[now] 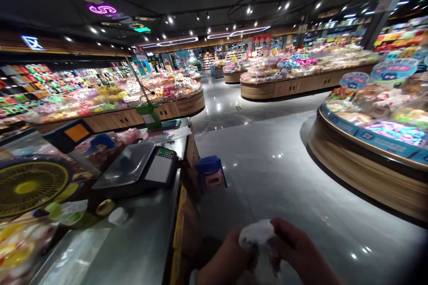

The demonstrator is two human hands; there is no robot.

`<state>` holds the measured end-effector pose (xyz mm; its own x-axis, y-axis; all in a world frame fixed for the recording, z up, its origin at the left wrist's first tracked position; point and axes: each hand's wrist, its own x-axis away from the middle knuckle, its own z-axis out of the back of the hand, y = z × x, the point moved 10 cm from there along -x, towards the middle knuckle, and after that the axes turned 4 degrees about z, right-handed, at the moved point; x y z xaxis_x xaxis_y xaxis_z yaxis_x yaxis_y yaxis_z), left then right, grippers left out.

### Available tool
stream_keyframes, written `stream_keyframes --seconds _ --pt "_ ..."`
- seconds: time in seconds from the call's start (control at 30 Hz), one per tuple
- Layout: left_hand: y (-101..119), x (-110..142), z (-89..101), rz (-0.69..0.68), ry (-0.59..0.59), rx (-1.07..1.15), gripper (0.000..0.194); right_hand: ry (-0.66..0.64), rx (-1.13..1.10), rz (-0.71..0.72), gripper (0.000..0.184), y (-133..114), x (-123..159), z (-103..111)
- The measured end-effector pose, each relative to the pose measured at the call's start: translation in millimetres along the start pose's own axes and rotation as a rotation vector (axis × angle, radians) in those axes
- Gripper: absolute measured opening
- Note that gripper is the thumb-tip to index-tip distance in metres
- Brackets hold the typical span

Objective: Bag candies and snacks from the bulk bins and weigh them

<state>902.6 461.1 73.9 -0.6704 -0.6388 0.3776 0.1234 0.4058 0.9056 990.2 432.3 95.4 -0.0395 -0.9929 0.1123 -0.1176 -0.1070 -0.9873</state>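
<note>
Low in the head view, my left hand [225, 259] and my right hand [299, 251] are close together over the floor. Between them is a crumpled, thin white piece [257, 233], perhaps a plastic bag or tissue; blur keeps me from telling which. My left fingers are closed around its left side, partly hidden by it. The right thumb and fingers pinch its right side. A paler part of it hangs below, between the hands.
At left, a counter [143, 227] carries a weighing scale [133, 167], a yellow fan [31, 187], a tape roll [105, 207] and clear plastic bags [75, 256]. Blue and pink stools [210, 169] stand beside it. A curved display stand [361, 178] is at right.
</note>
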Motion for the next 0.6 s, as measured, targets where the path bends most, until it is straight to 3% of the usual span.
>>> stream_keyframes --seconds 0.1,0.23,0.33,0.4,0.47,0.53,0.6 --pt "12 -44 -16.1 0.01 -0.002 -0.059 0.039 0.014 -0.022 0.008 0.046 -6 -22 41" --pt "15 -86 -22.3 0.082 0.096 -0.003 0.027 0.008 0.003 0.036 0.045 -6 -54 81" --pt "28 -105 -20.0 0.123 0.176 0.058 0.025 0.049 0.16 0.114 0.046 -10 -77 110" --pt "47 -118 -15.8 0.116 0.197 0.068 0.022 0.154 0.348 0.268 0.053 -28 -88 134" --pt "66 -132 -10.8 0.114 0.173 0.055 0.02 0.13 0.591 0.477 0.059 -55 -96 138" --pt "81 -148 -2.9 0.127 0.128 0.022 0.021 -0.068 0.837 0.635 0.06 -70 -107 120" --pt "92 -164 9.0 0.147 0.083 -0.028 0.023 -0.224 1.027 0.695 0.063 -76 -123 105"
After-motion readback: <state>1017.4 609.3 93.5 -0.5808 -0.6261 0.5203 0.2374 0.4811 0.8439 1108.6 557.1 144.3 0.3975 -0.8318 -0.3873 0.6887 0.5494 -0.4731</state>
